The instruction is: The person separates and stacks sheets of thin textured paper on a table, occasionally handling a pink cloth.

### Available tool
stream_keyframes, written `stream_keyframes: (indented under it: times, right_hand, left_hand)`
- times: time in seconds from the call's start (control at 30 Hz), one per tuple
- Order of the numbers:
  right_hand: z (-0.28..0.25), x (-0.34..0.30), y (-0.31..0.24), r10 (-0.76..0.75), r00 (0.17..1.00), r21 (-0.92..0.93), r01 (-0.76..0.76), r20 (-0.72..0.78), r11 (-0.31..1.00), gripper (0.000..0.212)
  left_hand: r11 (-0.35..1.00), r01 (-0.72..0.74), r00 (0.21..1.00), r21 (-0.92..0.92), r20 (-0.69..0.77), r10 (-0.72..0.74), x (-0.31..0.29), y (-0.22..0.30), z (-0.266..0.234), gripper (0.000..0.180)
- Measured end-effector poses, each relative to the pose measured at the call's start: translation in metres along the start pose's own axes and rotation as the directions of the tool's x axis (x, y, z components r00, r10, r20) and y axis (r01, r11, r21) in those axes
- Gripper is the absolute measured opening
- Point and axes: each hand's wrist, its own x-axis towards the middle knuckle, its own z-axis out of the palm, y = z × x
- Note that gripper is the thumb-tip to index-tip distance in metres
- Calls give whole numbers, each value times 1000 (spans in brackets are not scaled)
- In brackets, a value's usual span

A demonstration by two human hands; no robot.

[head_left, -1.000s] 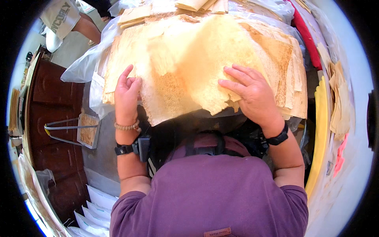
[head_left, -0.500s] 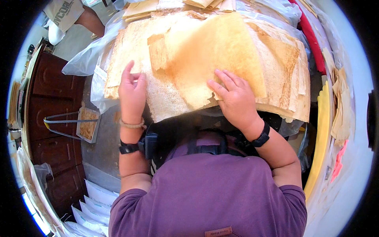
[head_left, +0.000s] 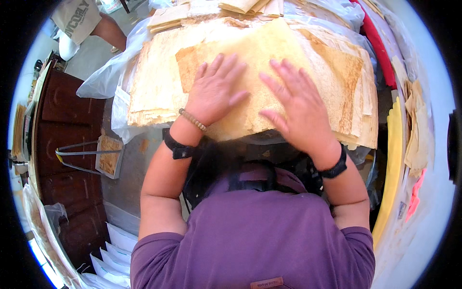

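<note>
A thin tan sheet with a mottled surface [head_left: 262,50] lies spread over a pile of similar pale, rough-edged sheets [head_left: 151,72]. My left hand [head_left: 215,91] is over the sheet's left part, palm down, with its fingers apart. Over its right part is my right hand [head_left: 299,103], also open with spread fingers, a little blurred. Neither hand grips anything; whether the palms press on the sheet or hover just above it is unclear. Browner patches [head_left: 344,62] show on the sheets at the right of the pile.
Folded tan sheets [head_left: 240,6] and clear plastic [head_left: 103,79] surround the pile. A yellow strip [head_left: 391,154] and a red one [head_left: 378,45] run along the right. At left stand a dark wooden cabinet [head_left: 65,144], a long-handled dustpan [head_left: 109,156] and white packets [head_left: 118,238]. Another person's leg [head_left: 110,31] shows far left.
My left hand has moved right, from beside the sheet to over it, and its fingers have spread. My right hand has shifted slightly right. The sheet's left part now lies flatter.
</note>
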Motion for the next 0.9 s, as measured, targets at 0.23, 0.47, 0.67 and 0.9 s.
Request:
stream_keyframes:
  times: [0.23,0.47,0.67,0.9]
  right_hand:
    - [65,-17,60,211,977,-166,-211,-18,963,75]
    - [47,11,46,192,981,-164,-184,35,969,72]
    - [74,71,62,154,987,-146,-159,-45,977,62]
    - [97,74,81,193,977,-184,-174,88,967,65]
  left_hand:
    - [998,-50,998,-30,-32,49,7,1,-2,63]
    - [999,5,999,45,-44,-3,-2,7,3,59]
    - [1000,0,999,1,-32,0,-4,6,0,56]
    - [853,507,828,-127,-205,-522,-70,-23,-51,38]
